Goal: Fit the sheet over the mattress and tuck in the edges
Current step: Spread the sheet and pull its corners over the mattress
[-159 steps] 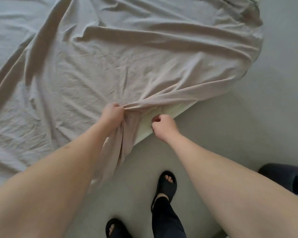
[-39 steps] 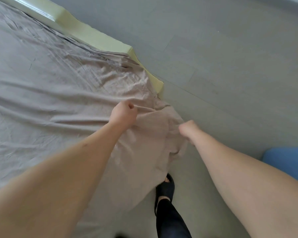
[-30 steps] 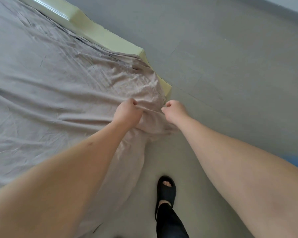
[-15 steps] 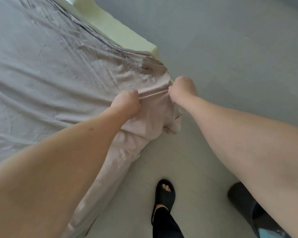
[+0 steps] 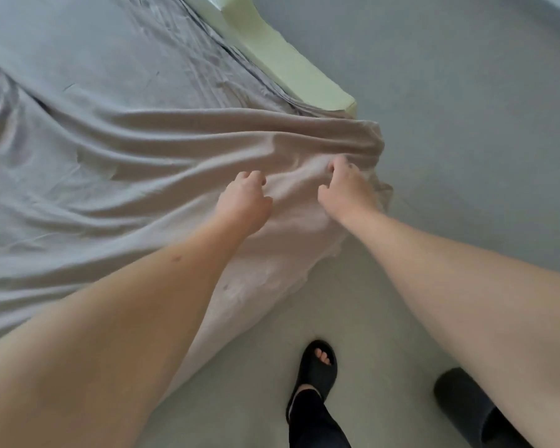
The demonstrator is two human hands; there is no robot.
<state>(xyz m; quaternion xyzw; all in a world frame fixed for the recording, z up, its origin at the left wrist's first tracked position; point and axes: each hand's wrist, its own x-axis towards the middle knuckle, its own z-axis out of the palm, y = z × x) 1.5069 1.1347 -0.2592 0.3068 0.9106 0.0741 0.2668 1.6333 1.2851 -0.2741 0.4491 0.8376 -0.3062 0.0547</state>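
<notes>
Partway done: wrinkled grey-beige cotton sheet spread over pale green foam mattress, far edge beyond right hand uncovered. Left hand alongside; both pinching corner folds, nothing tucked.

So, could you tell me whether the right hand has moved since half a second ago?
Yes: the right hand has come down from beside the mattress corner onto the sheet below it.

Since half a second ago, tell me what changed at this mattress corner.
The sheet now drapes over the corner, with big folds pulled toward it. The left hand has loosened its grip, fingers curled on the cloth; the right hand has come down onto the corner, gripping fabric. The mattress edge beyond stays bare.
</notes>
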